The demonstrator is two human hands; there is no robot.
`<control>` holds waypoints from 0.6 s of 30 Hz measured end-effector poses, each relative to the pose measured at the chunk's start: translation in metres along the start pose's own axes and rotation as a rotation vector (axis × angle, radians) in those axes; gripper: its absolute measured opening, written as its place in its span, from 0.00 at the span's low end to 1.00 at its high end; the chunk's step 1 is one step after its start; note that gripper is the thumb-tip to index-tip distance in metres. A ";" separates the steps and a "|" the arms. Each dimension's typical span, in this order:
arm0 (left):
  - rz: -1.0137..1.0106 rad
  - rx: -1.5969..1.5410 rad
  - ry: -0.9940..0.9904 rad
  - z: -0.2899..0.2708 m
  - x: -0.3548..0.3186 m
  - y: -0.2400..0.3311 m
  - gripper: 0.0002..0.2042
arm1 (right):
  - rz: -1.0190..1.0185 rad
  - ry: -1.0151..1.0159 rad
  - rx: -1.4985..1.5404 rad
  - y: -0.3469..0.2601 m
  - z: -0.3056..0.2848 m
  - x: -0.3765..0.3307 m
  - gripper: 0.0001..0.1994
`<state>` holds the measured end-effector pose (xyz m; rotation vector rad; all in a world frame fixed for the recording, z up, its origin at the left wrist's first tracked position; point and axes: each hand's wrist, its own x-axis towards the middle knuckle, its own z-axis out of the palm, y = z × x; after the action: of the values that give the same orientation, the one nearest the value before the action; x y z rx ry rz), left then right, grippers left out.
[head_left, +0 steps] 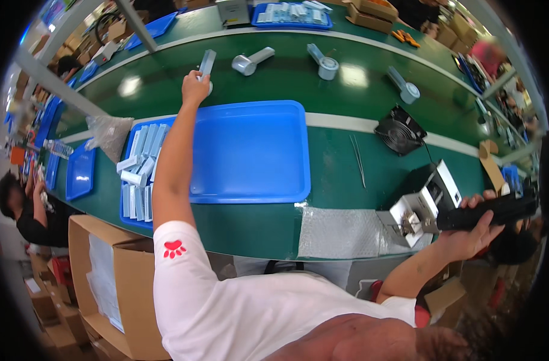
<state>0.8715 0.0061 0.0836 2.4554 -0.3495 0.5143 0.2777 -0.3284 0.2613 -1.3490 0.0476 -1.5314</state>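
Note:
My left hand (195, 89) reaches over the green conveyor belt, its fingers closed on a pale blue device (208, 62) with a long flat handle; the hand hides most of its round end. To its right lie three similar devices with round drum-shaped heads: one (245, 65), a second (327, 66) and a third (408, 91). Out at the right, my right hand (474, 231) grips a black oblong object (497, 213) whose kind I cannot make out. Under my left arm, a blue tray (125, 207) holds several pale blue-white pieces (143, 147). Beside it stands a bare blue tray (250, 153).
Right of the trays are a black fan (401, 130), thin wires (357, 161), an open-fronted box unit (416, 210) and bubble wrap (334, 231). A plastic bag (110, 135) lies left. A cardboard box (133, 289) stands below the table edge; a metal post (64, 90) rises at left.

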 end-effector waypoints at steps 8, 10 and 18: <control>0.111 -0.609 -0.156 -0.046 -0.136 0.163 0.18 | 0.052 0.105 -0.036 -0.022 -0.007 -0.005 0.29; 0.058 -0.693 -0.270 -0.066 -0.197 0.201 0.16 | -0.027 0.064 -0.046 -0.028 -0.022 -0.007 0.32; -0.038 -1.050 -0.453 -0.070 -0.373 0.274 0.12 | 0.161 0.080 -0.130 -0.050 -0.041 -0.001 0.40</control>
<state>0.4217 -0.1194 0.1104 1.5060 -0.5701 -0.2371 0.2148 -0.3282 0.2769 -1.3504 0.3030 -1.4657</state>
